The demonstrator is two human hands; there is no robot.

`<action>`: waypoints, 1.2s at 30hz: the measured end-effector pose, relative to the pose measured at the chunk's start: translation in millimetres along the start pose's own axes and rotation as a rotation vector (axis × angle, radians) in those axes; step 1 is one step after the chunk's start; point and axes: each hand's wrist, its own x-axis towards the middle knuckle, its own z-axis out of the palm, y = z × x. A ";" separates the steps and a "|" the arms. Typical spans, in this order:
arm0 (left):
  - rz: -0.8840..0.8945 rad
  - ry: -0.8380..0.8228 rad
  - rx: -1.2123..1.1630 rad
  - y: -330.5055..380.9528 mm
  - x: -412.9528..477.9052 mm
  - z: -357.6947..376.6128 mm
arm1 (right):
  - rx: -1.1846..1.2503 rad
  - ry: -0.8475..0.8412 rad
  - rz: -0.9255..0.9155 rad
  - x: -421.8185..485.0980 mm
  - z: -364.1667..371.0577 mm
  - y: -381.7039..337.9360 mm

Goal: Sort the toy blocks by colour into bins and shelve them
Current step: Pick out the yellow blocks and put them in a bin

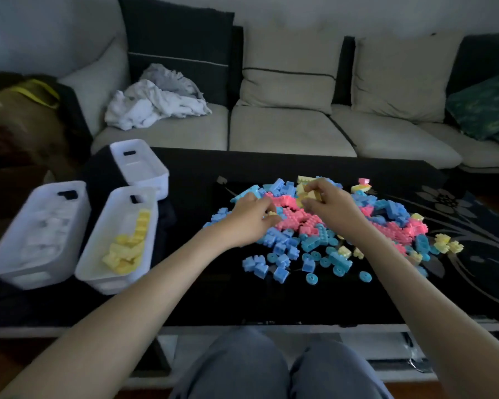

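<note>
Two hands are at work in the pile (382, 217) on the table (213, 300). The right hand (329, 207) pinches a yellow block (312, 194) at the pile's far side. The left hand (249, 218) rests just beside it on pink blocks (297, 223) with its fingers bent. Whether it grips anything cannot be told, though a speck of yellow shows at its fingertips. Blue blocks (283, 250) ring the pink, and stray yellows lie toward the right edge. Three bins stand at the table's left end, seemingly set within reach of the left arm. The yellow bin (104, 280) is nearest and partly filled. The white bin (20, 273) beside it holds pale pieces, and a third bin (156, 175) stands behind. Assessment: yellow is the colour in hand, pink and blue are unsorted, and shelving is not yet begun.
</note>
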 end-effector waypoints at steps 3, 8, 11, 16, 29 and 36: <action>-0.086 0.135 0.081 -37.9 -29.0 -41.0 | 0.097 -0.079 -0.082 4.5 33.1 -43.2; -0.348 0.236 0.181 -108.7 -93.2 -108.1 | 0.310 -0.264 -0.214 7.1 100.3 -118.6; -0.493 0.268 0.159 -138.6 -122.7 -128.8 | 0.372 -0.391 -0.287 3.7 140.1 -158.7; -0.472 0.141 0.197 -145.5 -129.9 -116.4 | 0.020 -0.536 -0.420 3.3 182.2 -181.4; -0.131 0.098 0.296 -83.2 -48.0 -59.7 | -0.183 -0.339 -0.277 4.8 83.6 -55.0; 0.310 -0.122 0.057 40.2 13.1 39.3 | -0.329 -0.202 0.032 -37.0 -20.8 57.6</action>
